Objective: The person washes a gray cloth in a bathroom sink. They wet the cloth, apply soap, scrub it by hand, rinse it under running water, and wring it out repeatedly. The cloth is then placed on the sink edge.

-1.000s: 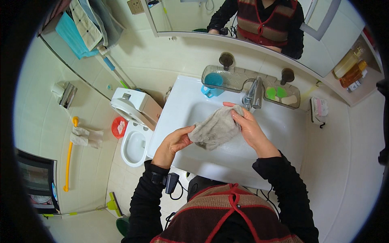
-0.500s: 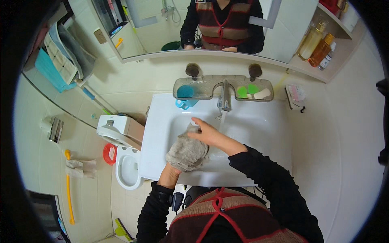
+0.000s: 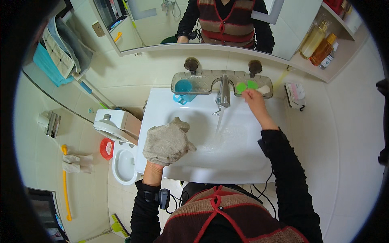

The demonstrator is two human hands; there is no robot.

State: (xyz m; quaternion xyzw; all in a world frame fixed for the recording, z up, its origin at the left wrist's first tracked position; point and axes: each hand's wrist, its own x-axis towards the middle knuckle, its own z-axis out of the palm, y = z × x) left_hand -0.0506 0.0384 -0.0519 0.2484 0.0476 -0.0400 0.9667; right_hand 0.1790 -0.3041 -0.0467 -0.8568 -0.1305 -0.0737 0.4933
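A damp-looking grey cloth (image 3: 167, 141) covers my left hand (image 3: 153, 173) down to the wrist, over the left side of the white sink (image 3: 194, 172). The cloth hides the fingers, so their pose does not show. My right hand (image 3: 255, 102) is at the front edge of the smoky clear shelf tray (image 3: 198, 83), right of the tap. Its fingers are curled together, and what they hold, if anything, is hidden. Beside them in the tray lie green pieces (image 3: 246, 85) and a whitish rounded piece (image 3: 264, 89). Water runs from the chrome tap (image 3: 225, 93).
A blue cup (image 3: 184, 97) is at the tray's left end. Left of the sink are a white toilet-like seat (image 3: 125, 164) and a red bin (image 3: 106, 148). Bottles (image 3: 323, 48) fill the upper right shelf; a mirror (image 3: 162, 28) hangs above.
My right hand has left the cloth and moved up and right to the tray. My left hand, under the cloth, has shifted left, away from the stream.
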